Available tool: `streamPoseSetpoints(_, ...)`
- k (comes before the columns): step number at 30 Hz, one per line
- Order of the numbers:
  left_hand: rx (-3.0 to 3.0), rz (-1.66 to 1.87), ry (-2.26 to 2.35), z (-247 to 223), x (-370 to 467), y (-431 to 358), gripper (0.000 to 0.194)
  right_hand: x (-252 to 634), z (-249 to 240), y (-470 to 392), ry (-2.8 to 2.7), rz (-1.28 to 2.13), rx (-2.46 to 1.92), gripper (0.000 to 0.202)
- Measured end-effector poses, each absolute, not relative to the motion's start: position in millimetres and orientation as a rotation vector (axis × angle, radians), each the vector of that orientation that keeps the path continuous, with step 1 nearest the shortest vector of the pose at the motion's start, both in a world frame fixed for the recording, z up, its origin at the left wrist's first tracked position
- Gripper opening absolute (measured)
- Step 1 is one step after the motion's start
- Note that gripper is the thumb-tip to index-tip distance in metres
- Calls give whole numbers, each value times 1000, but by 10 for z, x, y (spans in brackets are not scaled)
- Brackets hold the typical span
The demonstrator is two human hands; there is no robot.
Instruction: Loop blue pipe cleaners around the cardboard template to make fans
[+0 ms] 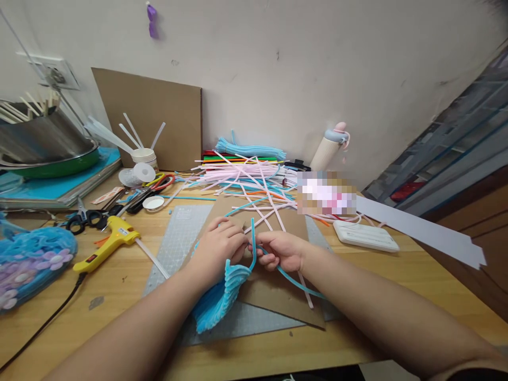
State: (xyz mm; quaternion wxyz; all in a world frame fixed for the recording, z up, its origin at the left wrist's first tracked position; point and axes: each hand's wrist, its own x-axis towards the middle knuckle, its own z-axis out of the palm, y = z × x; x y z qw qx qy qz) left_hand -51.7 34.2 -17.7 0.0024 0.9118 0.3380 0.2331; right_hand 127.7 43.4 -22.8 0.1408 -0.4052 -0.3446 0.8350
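My left hand (222, 244) is closed at the top edge of a woven blue pipe-cleaner piece (222, 304), which hangs below the palm with its ribbed rows showing. Close beside it, my right hand (282, 251) pinches a blue pipe cleaner (292, 280) whose tail runs out under the right forearm. Between the hands, another blue stem (254, 238) sticks up from the piece's corner. The fingertips of both hands almost meet, and they partly hide where the stems join. Under the hands lies a cardboard sheet (273, 301) on a grey cutting mat (174, 248).
Loose pink pipe cleaners (238, 172) pile up at the back, beside a blue bundle (250, 148). A yellow glue gun (115, 241), scissors (85, 217) and a flowered blue pipe-cleaner item (35, 259) lie left. On the right are a white power strip (365, 236) and a bottle (327, 148).
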Motion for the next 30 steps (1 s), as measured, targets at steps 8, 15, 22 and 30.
streamPoseSetpoints(8,2825,695,1046,-231,-535,378,9,1201,-171,227,-2343,679,-1156,9)
streamPoseSetpoints(15,2847,751,1004,-242,-563,421,12,1221,-141,269,-1878,1456,-1467,20)
streamPoseSetpoints(22,2863,736,992,-158,-547,360,14,1294,-176,384,-698,2540,-1192,11)
streamPoseSetpoints(30,2852,751,957,-165,-536,353,13,1186,-203,248,-1379,1895,-1428,15)
